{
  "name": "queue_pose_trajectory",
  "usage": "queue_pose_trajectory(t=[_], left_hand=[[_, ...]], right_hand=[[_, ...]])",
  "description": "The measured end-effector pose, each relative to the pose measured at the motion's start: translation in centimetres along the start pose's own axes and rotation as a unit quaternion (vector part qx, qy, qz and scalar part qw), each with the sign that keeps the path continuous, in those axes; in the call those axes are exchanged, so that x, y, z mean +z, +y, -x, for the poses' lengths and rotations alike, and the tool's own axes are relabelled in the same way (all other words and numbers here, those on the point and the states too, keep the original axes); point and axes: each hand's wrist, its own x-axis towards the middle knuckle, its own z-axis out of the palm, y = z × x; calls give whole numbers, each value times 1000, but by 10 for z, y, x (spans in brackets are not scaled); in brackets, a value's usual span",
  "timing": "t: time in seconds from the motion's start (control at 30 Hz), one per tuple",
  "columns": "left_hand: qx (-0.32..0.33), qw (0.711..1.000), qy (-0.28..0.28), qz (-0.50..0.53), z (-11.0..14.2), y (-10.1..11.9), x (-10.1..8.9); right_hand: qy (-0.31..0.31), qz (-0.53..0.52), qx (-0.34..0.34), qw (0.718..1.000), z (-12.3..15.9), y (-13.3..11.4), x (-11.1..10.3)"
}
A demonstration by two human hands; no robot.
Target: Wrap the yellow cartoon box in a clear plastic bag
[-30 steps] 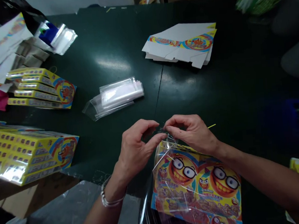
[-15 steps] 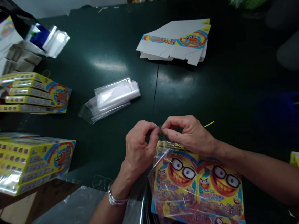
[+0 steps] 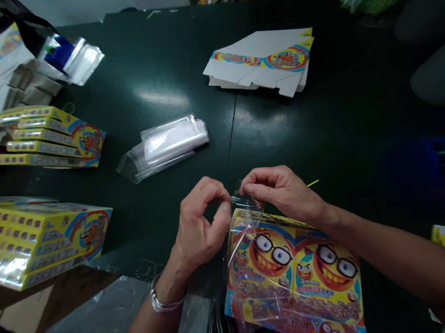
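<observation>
A yellow cartoon-face display box [image 3: 293,279] is in front of me at the table's near edge. Clear plastic bag film [image 3: 244,206] covers part of its face and rises past its top left corner. My left hand [image 3: 202,229], a silvery bracelet at its wrist, pinches the film's edge between thumb and curled forefinger. Just to its right, my right hand [image 3: 286,192] grips the film by thumb and fingertips above the box's top edge. A narrow gap separates the two hands, with film stretched between them.
Clear plastic bags [image 3: 174,144] lie mid-table. Flat white printed cartons [image 3: 264,63] rest behind. Yellow boxes stand at left in a fanned stack [image 3: 51,139] and a wrapped block [image 3: 46,236]. A blue object [image 3: 426,166] is at the right.
My left hand has moved left and slightly down, apart from my right hand, its finger loop wider. More of the film now shows between the hands. The box has stayed in place.
</observation>
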Motion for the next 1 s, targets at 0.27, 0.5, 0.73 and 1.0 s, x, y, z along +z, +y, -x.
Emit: queue_pose_trajectory(t=[0.27,0.5,0.73,1.0], left_hand=[[-222,951,-65,204,-9,-12,7],[-189,966,-55,168,-7,-9,6],[142,988,10,-56,-6,-11,2],[192,969,-58,-146,-15,-4,-4]], right_hand=[[0,7,-13,1000,-3,-2,-4],[-25,39,0,999,-8,-11,-9],[-66,12,18,998,-12,-13,-11],[-90,-25,45,995,-14,-15,-8]])
